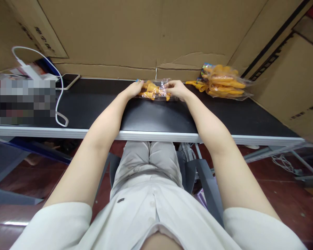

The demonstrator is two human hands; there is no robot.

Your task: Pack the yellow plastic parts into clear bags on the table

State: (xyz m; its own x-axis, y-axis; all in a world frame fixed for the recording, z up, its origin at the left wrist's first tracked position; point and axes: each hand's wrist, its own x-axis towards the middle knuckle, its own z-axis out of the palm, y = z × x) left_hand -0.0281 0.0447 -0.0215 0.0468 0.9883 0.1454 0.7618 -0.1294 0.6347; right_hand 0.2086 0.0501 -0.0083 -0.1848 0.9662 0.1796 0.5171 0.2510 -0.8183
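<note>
A clear plastic bag point(153, 91) with several yellow-orange moulded pieces inside lies on the black table in front of me. My left hand point(134, 89) grips its left end, where a bit of blue printing shows by the fingers. At the other end, the bent fingers of my right hand point(177, 89) pinch the crinkled film. What kind of objects the orange pieces are, I cannot make out. To the right of my right hand lies a loose orange piece point(198, 85) with a ring-shaped opening, touching a stack of similar filled bags point(224, 81).
Cardboard walls point(156, 34) rise behind and beside the black tabletop point(94, 111). A phone point(69, 81) lies at the back left, near a white cable point(58, 104) that loops over the table. The table's pale front edge point(156, 136) runs just above my lap.
</note>
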